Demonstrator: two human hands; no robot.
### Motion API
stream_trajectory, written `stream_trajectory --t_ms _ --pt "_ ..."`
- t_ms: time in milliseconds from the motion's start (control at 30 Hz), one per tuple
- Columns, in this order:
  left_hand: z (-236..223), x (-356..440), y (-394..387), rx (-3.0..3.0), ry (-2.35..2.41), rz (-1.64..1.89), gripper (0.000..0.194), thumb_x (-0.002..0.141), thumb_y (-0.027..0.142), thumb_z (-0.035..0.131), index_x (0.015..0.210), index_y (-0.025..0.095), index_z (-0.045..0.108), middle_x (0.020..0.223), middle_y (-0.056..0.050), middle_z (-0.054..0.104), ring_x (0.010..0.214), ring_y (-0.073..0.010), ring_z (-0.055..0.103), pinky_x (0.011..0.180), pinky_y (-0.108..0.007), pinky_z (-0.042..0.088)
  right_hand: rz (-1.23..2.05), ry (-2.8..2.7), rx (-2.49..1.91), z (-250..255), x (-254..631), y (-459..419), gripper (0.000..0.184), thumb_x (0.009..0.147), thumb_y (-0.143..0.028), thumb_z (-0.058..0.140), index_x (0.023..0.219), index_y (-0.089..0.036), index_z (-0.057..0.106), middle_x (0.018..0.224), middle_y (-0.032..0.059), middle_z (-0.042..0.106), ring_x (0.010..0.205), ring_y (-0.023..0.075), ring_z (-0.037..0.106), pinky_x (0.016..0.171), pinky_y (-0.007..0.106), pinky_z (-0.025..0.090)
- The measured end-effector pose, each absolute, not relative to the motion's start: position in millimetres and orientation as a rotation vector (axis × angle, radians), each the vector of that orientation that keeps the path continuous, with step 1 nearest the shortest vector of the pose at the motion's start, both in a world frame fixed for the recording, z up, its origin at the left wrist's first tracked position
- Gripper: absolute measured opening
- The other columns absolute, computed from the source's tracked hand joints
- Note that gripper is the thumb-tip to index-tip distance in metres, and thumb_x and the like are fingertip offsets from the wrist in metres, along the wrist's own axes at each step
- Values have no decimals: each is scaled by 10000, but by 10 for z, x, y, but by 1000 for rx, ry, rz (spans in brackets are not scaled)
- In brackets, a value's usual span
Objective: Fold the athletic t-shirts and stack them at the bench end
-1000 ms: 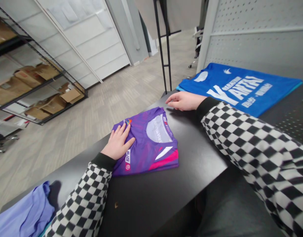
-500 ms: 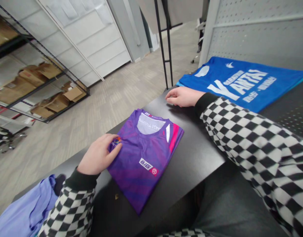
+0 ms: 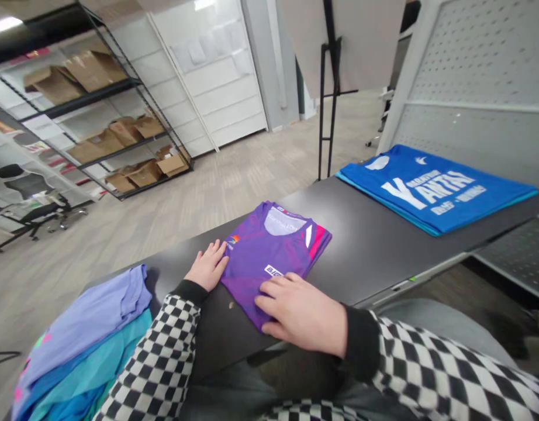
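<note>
A folded purple jersey [image 3: 276,250] with a pink stripe and a white collar patch lies on the black table [image 3: 361,251], neck pointing away from me. My left hand [image 3: 208,266] rests flat against its left edge, fingers stretched out. My right hand [image 3: 301,311] lies palm down on the jersey's near corner, fingers spread, holding nothing. Both arms wear black-and-white checkered sleeves.
A blue shirt [image 3: 431,187] with white lettering lies flat at the table's far right, before a grey pegboard panel [image 3: 480,99]. A pile of lilac and teal garments [image 3: 80,333] sits at the near left. Wire shelving with cardboard boxes [image 3: 103,140] stands across the floor; a black stand [image 3: 328,111] behind the table.
The jersey has been turned so its neck points away from me. My right hand left the table's far edge and came down onto the jersey's near corner. The view lifted and shifted left.
</note>
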State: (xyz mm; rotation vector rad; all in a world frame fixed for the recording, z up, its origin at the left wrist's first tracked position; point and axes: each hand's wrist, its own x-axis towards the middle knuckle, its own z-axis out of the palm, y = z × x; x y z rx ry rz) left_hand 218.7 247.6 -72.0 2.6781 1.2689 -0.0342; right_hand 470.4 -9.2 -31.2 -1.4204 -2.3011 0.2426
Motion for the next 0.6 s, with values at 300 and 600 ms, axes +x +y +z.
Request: stream_trajectory --t_ms 300,600 --pt "-691 1911 1244 2894 755 353 592 1113 392 557 1688 250 543 1817 -136 414 1702 -340 366 1385 -590 338 296 -2221 -1651 -355 5662 -812 305 1104 -497 678 1301 -305 810 1637 112 648 1658 401 422 1361 759 171" --pt "-826 1731 719 3091 607 421 754 1059 528 683 1735 275 465 1752 -123 519 1569 -351 568 1275 -551 501 34 -2212 -1622 -730 5582 -1149 394 1063 -192 674 1451 -262 691 1525 117 727 1516 280 601 1384 584 300"
